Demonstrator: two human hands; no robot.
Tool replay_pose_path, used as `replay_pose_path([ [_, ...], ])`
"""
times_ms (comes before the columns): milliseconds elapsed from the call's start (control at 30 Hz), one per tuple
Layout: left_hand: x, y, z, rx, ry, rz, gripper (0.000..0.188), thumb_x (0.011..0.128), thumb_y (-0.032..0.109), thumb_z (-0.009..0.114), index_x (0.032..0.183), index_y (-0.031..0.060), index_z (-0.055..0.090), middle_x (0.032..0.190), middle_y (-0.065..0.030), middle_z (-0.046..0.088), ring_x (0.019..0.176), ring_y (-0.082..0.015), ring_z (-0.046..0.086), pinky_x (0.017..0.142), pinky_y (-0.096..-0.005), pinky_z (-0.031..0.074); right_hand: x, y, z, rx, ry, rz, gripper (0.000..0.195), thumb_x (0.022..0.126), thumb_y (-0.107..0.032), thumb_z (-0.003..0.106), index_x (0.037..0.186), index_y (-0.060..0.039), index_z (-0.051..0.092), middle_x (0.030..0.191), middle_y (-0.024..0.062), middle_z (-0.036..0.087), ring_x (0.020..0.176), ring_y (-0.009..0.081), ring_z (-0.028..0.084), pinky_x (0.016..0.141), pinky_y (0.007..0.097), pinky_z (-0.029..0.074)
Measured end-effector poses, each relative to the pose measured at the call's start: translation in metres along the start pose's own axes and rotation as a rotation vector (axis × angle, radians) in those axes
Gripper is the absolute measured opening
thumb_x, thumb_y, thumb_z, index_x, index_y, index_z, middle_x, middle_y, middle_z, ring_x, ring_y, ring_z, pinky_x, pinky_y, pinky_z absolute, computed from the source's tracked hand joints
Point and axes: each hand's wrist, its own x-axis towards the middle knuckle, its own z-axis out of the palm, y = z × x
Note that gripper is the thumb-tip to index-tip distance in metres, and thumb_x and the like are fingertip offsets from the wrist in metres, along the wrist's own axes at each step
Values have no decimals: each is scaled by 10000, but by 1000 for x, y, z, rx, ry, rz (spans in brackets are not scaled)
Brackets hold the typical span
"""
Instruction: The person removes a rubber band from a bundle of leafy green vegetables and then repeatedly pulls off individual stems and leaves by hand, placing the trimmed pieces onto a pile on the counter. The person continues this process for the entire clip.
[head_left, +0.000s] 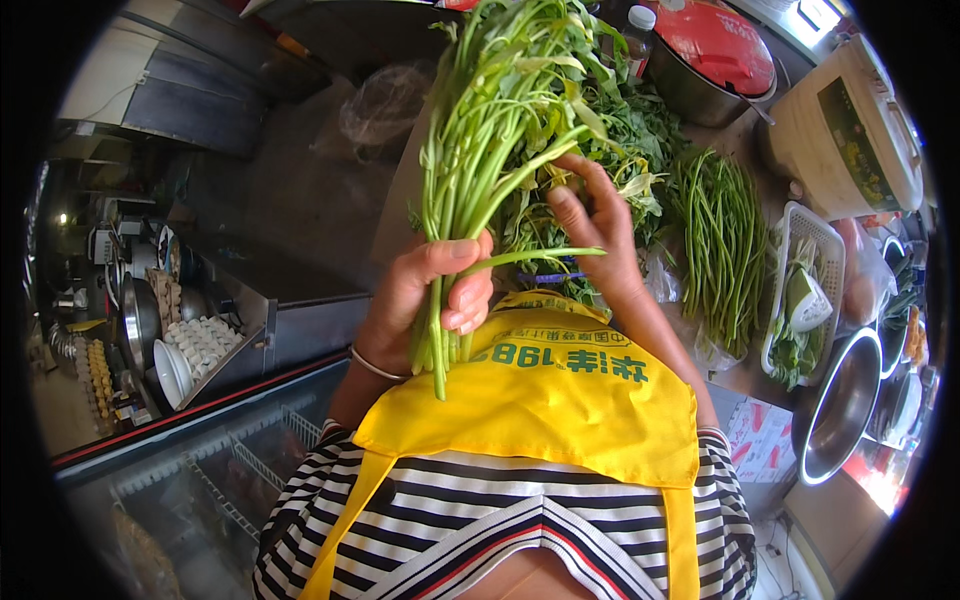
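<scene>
My left hand (442, 285) is closed around a bunch of long-stemmed leafy greens (480, 150), probably water spinach. The stem ends poke out below the fist, over my yellow apron. One stem (540, 256) sticks out sideways toward my right wrist. My right hand (604, 232) is beside the bunch, thumb and index finger apart; the index fingertip is at a side stem, and whether it touches is unclear. Beyond that hand lies a heap of loose leaves (637, 142), some yellowed. Right of it is a pile of trimmed green stems (724, 240).
On the right stand a white plastic basket (774, 330) with greens, a steel bowl (838, 405), a large lidded bucket (832, 135) and a red-lidded metal pot (697, 97). A bottle (639, 37) is behind the leaves. A glass-topped display case (202, 465) is at lower left.
</scene>
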Motion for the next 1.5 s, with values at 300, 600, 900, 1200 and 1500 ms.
replay_pose_path([
  [300,3,-7,-9,-68,-79,-23,187,863,209,587,908,37,529,562,-25,494,407,-99,437,416,-230,377,4,-27,19,-168,-173,-158,134,857,-122,570,844,11,572,620,85,530,549,140,476,520,297,417],
  [600,5,-10,-1,36,10,-56,174,871,193,573,927,34,529,555,-19,489,400,-102,433,412,-244,376,-15,-46,18,404,-46,404,284,876,-216,445,620,-99,404,511,-24,336,441,86,297,421,248,236],
  [900,-6,-4,-5,57,-12,-18,182,855,210,583,856,48,500,545,-18,475,399,-103,433,415,-242,365,-5,-33,-11,-349,195,-328,71,870,-53,591,938,-33,600,643,46,550,541,124,526,458,265,413],
  [1200,-6,-8,-2,60,-20,-17,193,854,208,582,879,36,499,551,-23,489,396,-101,432,410,-237,361,1,-32,-1,-728,185,-593,189,725,16,692,896,-48,643,725,77,587,577,228,587,498,310,460],
  [1500,3,-11,-1,121,13,-57,183,859,218,580,869,52,503,546,-10,483,407,-100,432,417,-240,365,-1,-31,3,-477,88,-194,62,771,-41,515,806,-9,476,634,209,550,546,371,553,516,440,448],
])
